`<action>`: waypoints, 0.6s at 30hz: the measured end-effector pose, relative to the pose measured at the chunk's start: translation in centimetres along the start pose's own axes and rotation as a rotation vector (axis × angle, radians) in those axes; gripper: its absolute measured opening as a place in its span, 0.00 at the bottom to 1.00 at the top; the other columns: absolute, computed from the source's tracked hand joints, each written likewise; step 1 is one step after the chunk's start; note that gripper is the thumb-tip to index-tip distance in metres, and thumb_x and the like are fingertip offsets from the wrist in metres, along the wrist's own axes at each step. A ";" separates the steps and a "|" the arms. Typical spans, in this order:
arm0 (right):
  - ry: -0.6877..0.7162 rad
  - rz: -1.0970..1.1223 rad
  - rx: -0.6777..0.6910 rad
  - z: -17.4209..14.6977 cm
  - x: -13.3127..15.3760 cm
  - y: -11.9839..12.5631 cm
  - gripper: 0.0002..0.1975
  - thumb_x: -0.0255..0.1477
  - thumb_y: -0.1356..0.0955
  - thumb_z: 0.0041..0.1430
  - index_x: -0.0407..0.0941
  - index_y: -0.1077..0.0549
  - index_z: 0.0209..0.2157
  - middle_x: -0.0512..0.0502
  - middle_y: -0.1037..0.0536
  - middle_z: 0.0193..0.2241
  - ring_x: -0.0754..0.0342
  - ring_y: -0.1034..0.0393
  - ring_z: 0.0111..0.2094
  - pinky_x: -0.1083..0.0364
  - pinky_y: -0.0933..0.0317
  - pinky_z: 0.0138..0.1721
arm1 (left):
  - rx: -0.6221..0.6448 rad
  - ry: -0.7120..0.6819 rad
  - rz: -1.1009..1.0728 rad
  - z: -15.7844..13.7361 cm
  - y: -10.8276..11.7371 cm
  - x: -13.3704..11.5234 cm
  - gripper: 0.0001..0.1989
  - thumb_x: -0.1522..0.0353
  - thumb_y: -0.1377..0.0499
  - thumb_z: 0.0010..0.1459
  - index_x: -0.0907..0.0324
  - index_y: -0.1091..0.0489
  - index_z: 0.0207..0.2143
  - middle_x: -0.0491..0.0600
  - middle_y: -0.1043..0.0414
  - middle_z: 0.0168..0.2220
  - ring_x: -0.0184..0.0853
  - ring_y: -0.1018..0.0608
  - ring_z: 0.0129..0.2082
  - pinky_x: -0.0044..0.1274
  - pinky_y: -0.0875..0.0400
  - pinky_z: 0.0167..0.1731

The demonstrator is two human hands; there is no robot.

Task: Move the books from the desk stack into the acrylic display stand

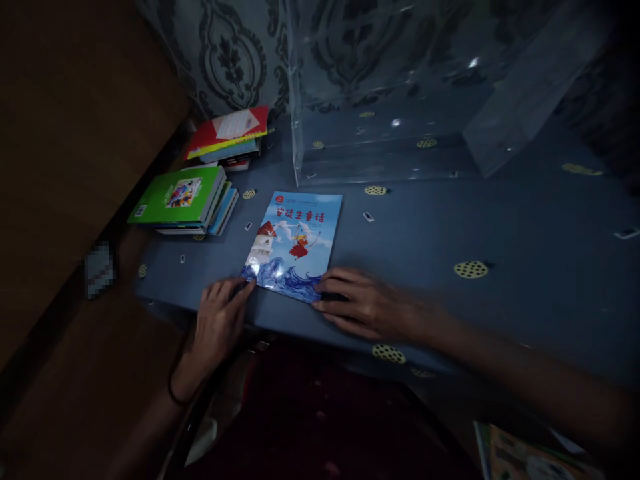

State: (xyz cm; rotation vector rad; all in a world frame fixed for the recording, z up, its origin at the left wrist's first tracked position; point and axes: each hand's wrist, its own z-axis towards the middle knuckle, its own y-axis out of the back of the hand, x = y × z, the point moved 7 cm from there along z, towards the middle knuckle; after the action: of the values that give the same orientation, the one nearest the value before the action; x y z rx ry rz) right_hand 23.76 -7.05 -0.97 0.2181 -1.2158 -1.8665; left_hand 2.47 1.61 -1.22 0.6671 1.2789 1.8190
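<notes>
A blue storybook (295, 243) lies on the cloth-covered table, its cover showing red Chinese characters, a flying figure, a small tower and dark blue waves. My left hand (220, 317) has its thumb and curled fingers at the book's lower left corner. At the lower right corner, my right hand (357, 303) grips the edge, its fingers bent over the cover. Where the fingertips reach the underside is hidden. A dark band circles my left wrist.
Left of the storybook is a stack with a green book (175, 197) on top. Behind it, another stack carries a red and yellow book (230, 130). A clear plastic box (380, 160) stands at the back. More books (535, 457) show low at the right, below the table (420, 233).
</notes>
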 end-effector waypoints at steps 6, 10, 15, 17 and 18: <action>-0.016 0.001 -0.012 0.1 0.1 0.2 0.12 0.26 0.36 0.70 0.41 0.21 0.45 0.37 0.21 0.44 0.46 0.31 0.49 0.46 0.30 0.49 | 0.013 0.124 -0.162 2.2 -0.4 2.5 0.14 0.72 0.48 0.68 0.55 0.25 0.49 0.53 0.24 0.47 0.41 0.25 0.46 0.34 0.32 0.45; -0.037 0.043 -0.020 0.0 -0.3 0.2 0.12 0.27 0.36 0.70 0.42 0.21 0.46 0.39 0.21 0.44 0.46 0.31 0.49 0.46 0.31 0.50 | 0.055 0.165 -0.249 6.5 -2.4 3.9 0.17 0.66 0.48 0.69 0.59 0.29 0.55 0.55 0.25 0.49 0.43 0.25 0.49 0.37 0.31 0.51; -0.062 0.066 0.018 0.1 -0.6 -0.1 0.10 0.25 0.35 0.69 0.43 0.21 0.46 0.40 0.22 0.43 0.48 0.32 0.48 0.47 0.32 0.49 | 0.072 0.168 -0.254 10.3 -4.8 4.5 0.19 0.66 0.47 0.68 0.61 0.31 0.58 0.56 0.24 0.49 0.44 0.24 0.49 0.39 0.31 0.53; -0.072 0.065 0.043 0.1 -0.6 -0.2 0.10 0.25 0.34 0.69 0.43 0.21 0.45 0.40 0.22 0.42 0.48 0.32 0.47 0.47 0.33 0.48 | 0.049 0.152 -0.232 10.8 -5.2 4.2 0.19 0.65 0.47 0.68 0.61 0.32 0.58 0.57 0.25 0.51 0.44 0.25 0.51 0.40 0.31 0.54; -0.075 0.065 0.049 0.1 -0.6 -0.1 0.10 0.25 0.34 0.69 0.43 0.21 0.45 0.41 0.22 0.42 0.48 0.32 0.47 0.47 0.33 0.48 | 0.039 0.125 -0.215 11.0 -5.4 3.8 0.19 0.65 0.48 0.69 0.61 0.31 0.58 0.58 0.26 0.53 0.45 0.25 0.52 0.41 0.32 0.55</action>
State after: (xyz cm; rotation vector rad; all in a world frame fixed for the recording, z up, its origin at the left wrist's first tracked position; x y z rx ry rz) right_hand 23.97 -6.52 -1.18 0.1344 -1.3055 -1.8043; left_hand 10.60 11.41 -2.55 0.4230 1.4143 1.6841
